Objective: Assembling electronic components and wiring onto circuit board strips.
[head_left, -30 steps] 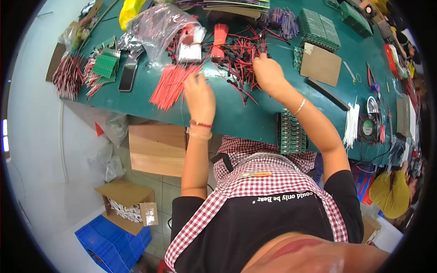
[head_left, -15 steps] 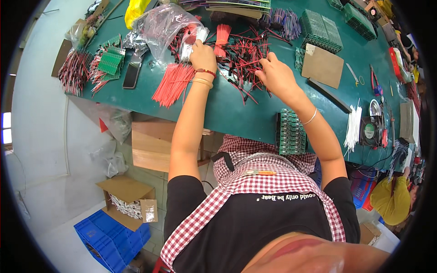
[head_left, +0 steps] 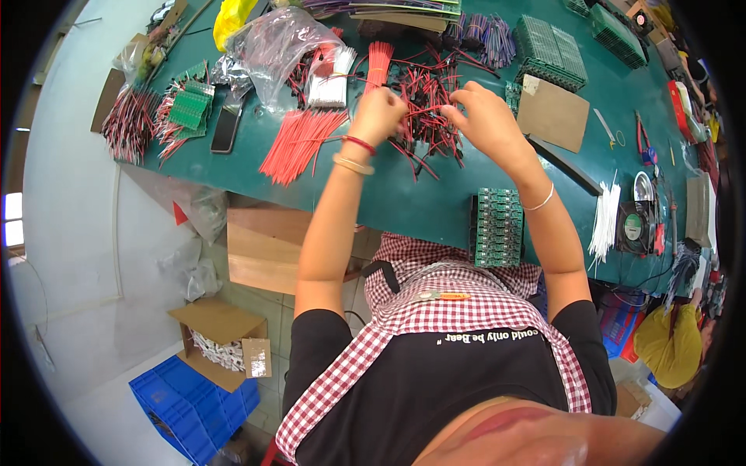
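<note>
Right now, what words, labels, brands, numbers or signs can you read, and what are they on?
White lettering on the black shirt: inverted; I won't copy the wording.
Orange strip on the checked apron: marking too small to read.
Round label on the black fan: too small to read.

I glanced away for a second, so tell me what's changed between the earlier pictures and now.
The left hand went from the loose red wires to the white bundle, then right to the tangled red-black wires. The right hand shifted slightly right; any grip is unclear. The phone and green circuit boards stayed put.
</note>
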Available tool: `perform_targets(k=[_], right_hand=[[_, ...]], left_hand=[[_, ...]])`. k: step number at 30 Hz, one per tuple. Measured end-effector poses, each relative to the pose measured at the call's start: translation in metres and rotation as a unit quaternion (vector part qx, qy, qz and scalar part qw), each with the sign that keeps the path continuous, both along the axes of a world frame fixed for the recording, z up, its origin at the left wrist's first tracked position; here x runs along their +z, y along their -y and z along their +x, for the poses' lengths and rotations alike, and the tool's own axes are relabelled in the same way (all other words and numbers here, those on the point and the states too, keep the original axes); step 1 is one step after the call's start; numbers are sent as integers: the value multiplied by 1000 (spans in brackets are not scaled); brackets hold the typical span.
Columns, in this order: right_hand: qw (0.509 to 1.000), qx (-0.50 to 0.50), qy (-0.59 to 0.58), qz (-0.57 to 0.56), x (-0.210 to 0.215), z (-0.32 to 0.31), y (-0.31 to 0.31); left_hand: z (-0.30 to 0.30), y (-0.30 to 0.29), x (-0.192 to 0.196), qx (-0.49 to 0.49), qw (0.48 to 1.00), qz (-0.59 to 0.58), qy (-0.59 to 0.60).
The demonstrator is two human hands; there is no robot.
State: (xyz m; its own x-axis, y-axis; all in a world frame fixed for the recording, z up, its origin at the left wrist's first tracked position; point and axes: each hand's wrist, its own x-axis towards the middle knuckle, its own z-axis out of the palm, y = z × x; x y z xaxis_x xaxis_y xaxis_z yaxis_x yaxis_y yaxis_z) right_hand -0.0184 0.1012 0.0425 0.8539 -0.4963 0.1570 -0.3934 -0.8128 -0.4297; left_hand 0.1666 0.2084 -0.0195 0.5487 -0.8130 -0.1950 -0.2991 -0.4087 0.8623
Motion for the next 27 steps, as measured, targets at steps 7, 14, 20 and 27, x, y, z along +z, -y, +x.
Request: perform_targets(k=[7,14,20,27], right_hand=[[994,29,63,-82,-42,19,5],[991,8,110,-73,-65,127,16],[985,-87,-132,68,-64,203,29],[969,-144,-51,193,-67,213,57]], left_hand=[[-35,-40,14,95,988,-39,114],[19,-62,48,157,921,-123,336],[38,-26,-21,49,882,65,463],[19,-17,-37,82,870,-72,481]])
